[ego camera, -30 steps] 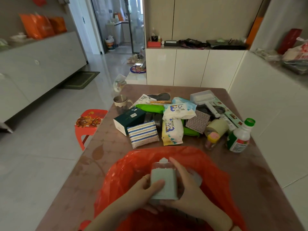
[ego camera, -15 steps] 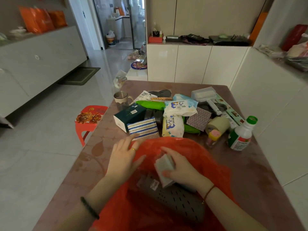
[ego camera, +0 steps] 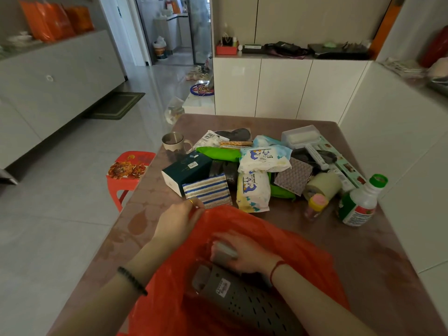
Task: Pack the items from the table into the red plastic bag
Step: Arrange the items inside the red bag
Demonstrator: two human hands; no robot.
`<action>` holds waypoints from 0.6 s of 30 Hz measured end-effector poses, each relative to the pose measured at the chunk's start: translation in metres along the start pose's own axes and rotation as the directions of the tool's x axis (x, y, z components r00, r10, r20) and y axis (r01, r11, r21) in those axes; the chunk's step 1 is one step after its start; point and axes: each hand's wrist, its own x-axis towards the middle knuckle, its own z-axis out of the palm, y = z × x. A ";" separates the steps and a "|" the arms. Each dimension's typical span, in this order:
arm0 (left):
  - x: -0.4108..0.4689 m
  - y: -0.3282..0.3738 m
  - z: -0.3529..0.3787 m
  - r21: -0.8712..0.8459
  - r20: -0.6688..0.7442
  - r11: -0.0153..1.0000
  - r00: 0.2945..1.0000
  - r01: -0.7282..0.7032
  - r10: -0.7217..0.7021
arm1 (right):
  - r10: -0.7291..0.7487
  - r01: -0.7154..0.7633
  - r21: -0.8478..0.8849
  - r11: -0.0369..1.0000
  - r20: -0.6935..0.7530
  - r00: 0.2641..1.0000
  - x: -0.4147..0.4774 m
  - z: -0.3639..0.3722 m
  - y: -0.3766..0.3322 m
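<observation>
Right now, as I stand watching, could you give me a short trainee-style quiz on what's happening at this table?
1. True or false: the bottle with the green cap is already inside the red bag.
2. What does the left hand grip? A) the red bag's rim B) the metal mug C) the striped pouch
3. Fill in: the ____ hand is inside the red bag, holding a pale block.

Key: 1. false; 2. A; 3. right hand.
</observation>
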 end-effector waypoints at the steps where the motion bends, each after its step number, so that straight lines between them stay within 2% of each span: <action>1: 0.002 0.000 -0.001 -0.024 -0.029 1.000 1.000 -0.011 0.010 | -0.006 0.006 -0.001 1.000 -0.023 1.000 -0.001 0.001 0.003; 5: 0.004 0.005 -0.005 -0.061 -0.035 0.997 0.998 -0.051 0.049 | -0.041 0.037 -0.069 0.997 -0.066 0.997 -0.003 0.004 0.013; 9: 0.003 0.008 -0.005 -0.092 -0.011 0.993 0.998 -0.070 0.069 | 0.004 -0.009 -0.071 0.997 -0.079 0.997 -0.002 0.013 0.018; 13: 0.004 0.007 -0.004 -0.061 0.091 0.995 0.993 -0.077 0.082 | -0.053 0.023 -0.239 0.971 -0.123 0.991 -0.013 0.006 0.010; 14: 0.005 0.007 -0.004 -0.049 0.111 0.996 0.991 -0.075 0.080 | -0.101 0.064 -0.249 0.967 -0.140 0.985 -0.020 0.001 0.004; 16: 0.008 0.008 -0.006 -0.042 0.124 0.996 0.988 -0.082 0.087 | -0.317 0.270 -0.242 0.932 -0.182 0.931 -0.038 -0.014 -0.009; 17: 0.010 0.011 -0.007 -0.041 0.125 0.995 0.987 -0.093 0.097 | -0.443 0.379 -0.270 0.885 -0.238 0.864 -0.049 -0.022 -0.012; 18: 0.012 0.014 -0.007 -0.039 0.123 0.994 0.986 -0.105 0.109 | -0.524 0.441 -0.292 0.849 -0.356 0.774 -0.057 -0.031 -0.008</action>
